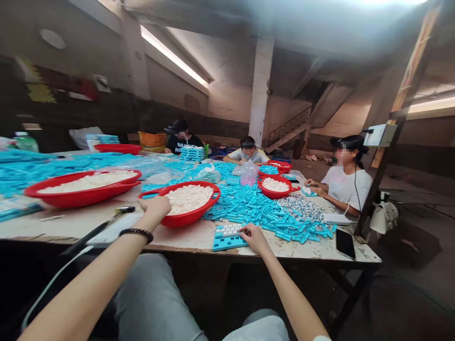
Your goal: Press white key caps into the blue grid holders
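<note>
My left hand (155,209) is at the near left rim of a red plastic basket (188,219) heaped with small white pieces (190,198). Its fingers are mostly hidden behind the back of the hand, so what they hold does not show. At the table's front edge lies a blue tray (227,242) with square openings. Rows of white blocks (231,230) fill its far part. My right hand (255,239) is at the tray's right end, thumb and fingers pinched together by the white blocks; anything between the fingertips is too small to make out.
Loose blue pieces (256,208) pile up behind the tray. More red baskets (81,196) stand left and further back. A phone (345,244) lies near the right corner, beside a metal post (377,166). Several co-workers (350,182) sit around the table.
</note>
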A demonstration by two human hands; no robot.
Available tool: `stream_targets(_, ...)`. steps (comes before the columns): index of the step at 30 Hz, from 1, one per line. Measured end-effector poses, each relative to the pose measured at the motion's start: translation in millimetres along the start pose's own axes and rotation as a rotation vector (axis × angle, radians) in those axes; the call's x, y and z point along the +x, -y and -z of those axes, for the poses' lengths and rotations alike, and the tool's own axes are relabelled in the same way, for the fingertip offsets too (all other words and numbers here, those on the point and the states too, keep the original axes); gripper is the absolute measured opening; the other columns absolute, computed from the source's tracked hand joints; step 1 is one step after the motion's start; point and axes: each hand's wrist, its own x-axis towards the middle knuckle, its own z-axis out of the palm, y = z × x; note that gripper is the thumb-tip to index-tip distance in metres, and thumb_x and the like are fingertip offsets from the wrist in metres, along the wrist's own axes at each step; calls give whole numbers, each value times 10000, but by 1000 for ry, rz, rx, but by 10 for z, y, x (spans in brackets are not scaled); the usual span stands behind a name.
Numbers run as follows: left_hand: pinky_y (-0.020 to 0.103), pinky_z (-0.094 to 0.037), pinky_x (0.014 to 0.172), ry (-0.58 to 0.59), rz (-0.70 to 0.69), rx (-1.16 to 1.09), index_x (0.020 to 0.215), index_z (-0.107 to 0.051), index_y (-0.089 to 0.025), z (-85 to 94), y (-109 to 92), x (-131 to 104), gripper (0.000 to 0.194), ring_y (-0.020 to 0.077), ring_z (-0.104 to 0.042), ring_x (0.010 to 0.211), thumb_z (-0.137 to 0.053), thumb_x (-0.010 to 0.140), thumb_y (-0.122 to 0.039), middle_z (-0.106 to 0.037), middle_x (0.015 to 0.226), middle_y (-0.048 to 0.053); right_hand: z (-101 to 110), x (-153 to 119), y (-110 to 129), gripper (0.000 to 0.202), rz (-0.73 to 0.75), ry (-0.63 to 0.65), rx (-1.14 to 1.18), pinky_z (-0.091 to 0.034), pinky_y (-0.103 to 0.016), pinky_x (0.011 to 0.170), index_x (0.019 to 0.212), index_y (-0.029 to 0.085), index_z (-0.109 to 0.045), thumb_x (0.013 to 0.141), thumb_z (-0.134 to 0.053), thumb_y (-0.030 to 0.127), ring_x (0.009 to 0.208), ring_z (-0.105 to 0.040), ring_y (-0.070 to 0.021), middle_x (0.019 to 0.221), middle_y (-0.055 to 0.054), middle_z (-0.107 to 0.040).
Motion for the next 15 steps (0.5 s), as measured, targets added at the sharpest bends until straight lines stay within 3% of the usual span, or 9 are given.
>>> stream_targets(3, 642, -276, 1001, 38, 40, 161, 856, -705, -51, 43, 16, -21, 226, 443, -671, 1055, -564, 681, -68, -743, 1032, 264, 11, 11, 21, 86, -23, 7, -28, -410, -241, 693, 952, 205, -745, 874, -713, 189, 706, -563, -138, 803, 5, -631)
stream_targets(9, 614, -227, 1087, -42, -90, 376, 919, -739, -180, -69, 129, 42, 373, 291, -735, 886, -471, 681, -75, -792, 964, 108, 36, 14, 53, 75, -37, 24, -55, -395, -230, 706, 944, 211, -727, 876, -726, 179, 763, -566, -137, 842, 12, -638)
stream_targets(12, 473, -390, 1013, -187, -206, 358, 978, -715, -154, -71, 76, 19, 414, 261, -719, 913, -383, 749, -61, -790, 904, 118, 27, 21, 28, 59, -44, 23, -49, -390, -230, 699, 939, 207, -727, 885, -719, 186, 756, -563, -136, 832, 14, -632)
stream_targets(15, 410, -514, 855, -409, -307, 111, 1127, -649, -111, -56, -160, -166, 435, 290, -675, 1042, -323, 840, -110, -731, 1139, 170, 16, 22, -4, 50, -47, 27, -31, -391, -233, 694, 933, 199, -730, 890, -710, 185, 745, -560, -136, 821, 12, -624)
